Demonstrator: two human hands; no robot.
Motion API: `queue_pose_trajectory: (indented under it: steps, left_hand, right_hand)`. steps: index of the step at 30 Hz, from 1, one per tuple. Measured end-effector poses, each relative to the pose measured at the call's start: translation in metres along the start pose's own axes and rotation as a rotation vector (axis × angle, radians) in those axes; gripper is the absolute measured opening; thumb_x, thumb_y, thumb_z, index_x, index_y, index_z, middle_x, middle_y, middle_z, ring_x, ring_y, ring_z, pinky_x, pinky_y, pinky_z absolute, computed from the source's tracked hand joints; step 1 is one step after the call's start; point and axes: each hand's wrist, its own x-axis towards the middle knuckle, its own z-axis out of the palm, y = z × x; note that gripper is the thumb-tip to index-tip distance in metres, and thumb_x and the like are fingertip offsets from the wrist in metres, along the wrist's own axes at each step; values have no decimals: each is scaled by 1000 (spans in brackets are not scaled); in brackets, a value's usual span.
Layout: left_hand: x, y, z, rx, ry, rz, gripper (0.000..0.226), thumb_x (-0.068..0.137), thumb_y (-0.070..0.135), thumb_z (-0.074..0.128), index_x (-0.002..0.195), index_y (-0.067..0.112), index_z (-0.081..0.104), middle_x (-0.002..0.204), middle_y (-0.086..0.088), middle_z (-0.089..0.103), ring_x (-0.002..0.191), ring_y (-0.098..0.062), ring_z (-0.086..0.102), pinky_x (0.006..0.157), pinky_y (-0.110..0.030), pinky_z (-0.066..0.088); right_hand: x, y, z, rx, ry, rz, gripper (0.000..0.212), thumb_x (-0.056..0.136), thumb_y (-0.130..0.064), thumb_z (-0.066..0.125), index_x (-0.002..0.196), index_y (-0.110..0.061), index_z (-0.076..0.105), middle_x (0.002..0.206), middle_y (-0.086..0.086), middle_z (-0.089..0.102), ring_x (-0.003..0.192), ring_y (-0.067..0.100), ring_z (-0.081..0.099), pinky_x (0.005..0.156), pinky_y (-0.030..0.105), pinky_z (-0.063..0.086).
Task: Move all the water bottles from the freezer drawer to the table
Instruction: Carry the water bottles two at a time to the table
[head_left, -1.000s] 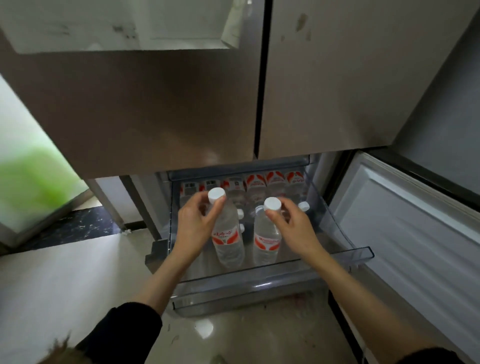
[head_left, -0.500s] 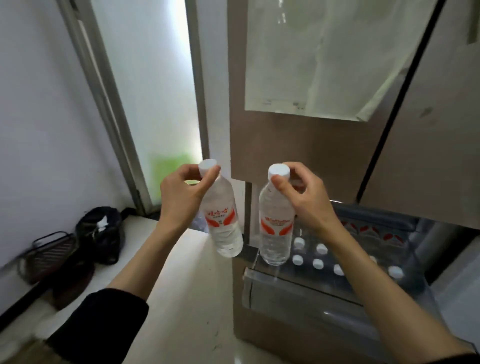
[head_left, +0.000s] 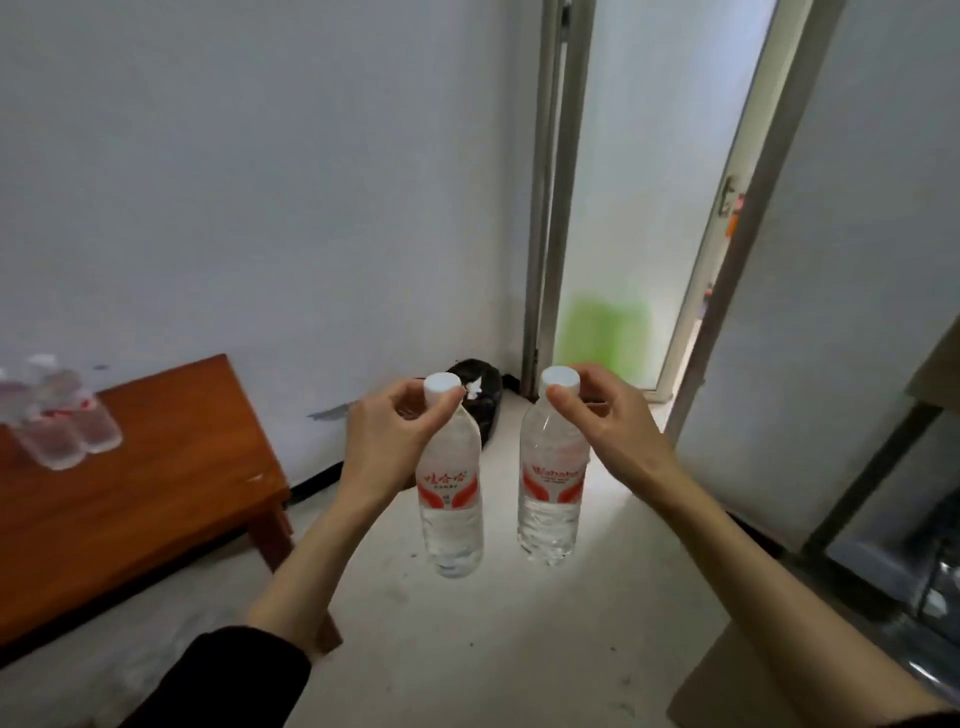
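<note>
Two clear water bottles with white caps and red labels hang in the air over the floor. My left hand (head_left: 387, 439) grips the left bottle (head_left: 450, 499) by its neck and cap. The right bottle (head_left: 550, 488) is held the same way by my right hand (head_left: 608, 426). Both hang nearly upright, a short gap apart. A wooden table (head_left: 156, 499) stands at the left, with two or three blurred water bottles (head_left: 60, 415) on its far left part. The freezer drawer (head_left: 930, 587) shows only as a corner at the right edge.
A black bag (head_left: 480, 400) lies on the floor in the corner behind the bottles. A door frame (head_left: 543, 208) and a narrow bright opening with a green patch are behind. White wall to the left; pale floor between the table and the fridge.
My view has swung left from the freezer drawer to the wall and table. Both hands lifted a bottle out of the drawer and carried them along, still held by the caps.
</note>
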Motion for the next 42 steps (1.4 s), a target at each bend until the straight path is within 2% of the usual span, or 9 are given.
queue_pose_trajectory:
  steps: [2, 4, 8, 14, 19, 24, 28, 33, 42]
  left_hand:
    - [8, -30, -39, 50, 18, -23, 26, 78, 37, 66, 90, 14, 68, 79, 9, 63, 71, 5, 55, 57, 0, 40]
    - [16, -58, -75, 104, 48, -51, 27, 77, 40, 66, 87, 15, 68, 79, 8, 64, 70, 5, 57, 61, -5, 45]
    - [32, -104, -138, 154, 111, -113, 26, 77, 42, 65, 86, 18, 67, 80, 6, 66, 73, 3, 58, 62, -18, 49]
    - [56, -159, -203, 177, 210, -192, 21, 77, 40, 65, 89, 22, 64, 82, 10, 62, 77, 4, 56, 63, -13, 44]
    - [93, -216, -236, 208, 256, -277, 26, 76, 43, 65, 91, 21, 64, 81, 13, 61, 76, 4, 56, 62, -13, 44]
    - [148, -270, -265, 214, 295, -329, 26, 77, 42, 65, 93, 21, 65, 80, 16, 60, 76, 5, 56, 63, -12, 43]
    - [197, -305, -289, 276, 301, -346, 32, 77, 42, 65, 97, 18, 67, 83, 15, 60, 75, 6, 55, 61, -11, 40]
    - [255, -351, -316, 294, 315, -405, 42, 78, 43, 65, 107, 12, 66, 100, 2, 67, 88, -10, 61, 74, -22, 47]
    - [347, -448, -340, 314, 328, -526, 46, 79, 44, 63, 111, 11, 61, 109, -3, 66, 93, -12, 58, 78, -27, 46]
  right_hand:
    - [16, -8, 49, 28, -52, -18, 17, 88, -29, 57, 101, -18, 60, 98, -2, 64, 91, 11, 59, 77, 21, 47]
    - [30, -18, 94, 59, -105, -43, 18, 88, -29, 56, 102, -18, 60, 102, 2, 64, 93, 15, 60, 76, 22, 48]
    - [57, -36, 173, 67, -204, -95, 24, 89, -30, 53, 108, -15, 58, 98, -8, 59, 87, -1, 55, 69, 11, 42]
    - [99, -50, 272, 20, -359, -160, 31, 90, -31, 53, 115, -14, 56, 105, -6, 58, 93, 5, 54, 75, 14, 43]
    - [145, -51, 343, -37, -433, -216, 32, 89, -32, 54, 113, -12, 59, 102, -7, 58, 94, 9, 55, 72, 10, 41]
    - [204, -43, 419, -38, -514, -229, 34, 88, -37, 53, 114, -14, 58, 110, -1, 61, 97, 12, 58, 83, 29, 51]
    - [254, -41, 474, -121, -550, -300, 36, 89, -38, 53, 115, -14, 57, 114, 1, 61, 98, 12, 57, 87, 33, 52]
    - [313, -41, 535, -203, -637, -333, 40, 89, -38, 52, 118, -12, 55, 118, 6, 60, 103, 18, 57, 91, 39, 50]
    - [383, -10, 640, -215, -688, -168, 36, 92, -32, 50, 122, -11, 51, 124, 7, 57, 111, 19, 54, 92, 32, 47]
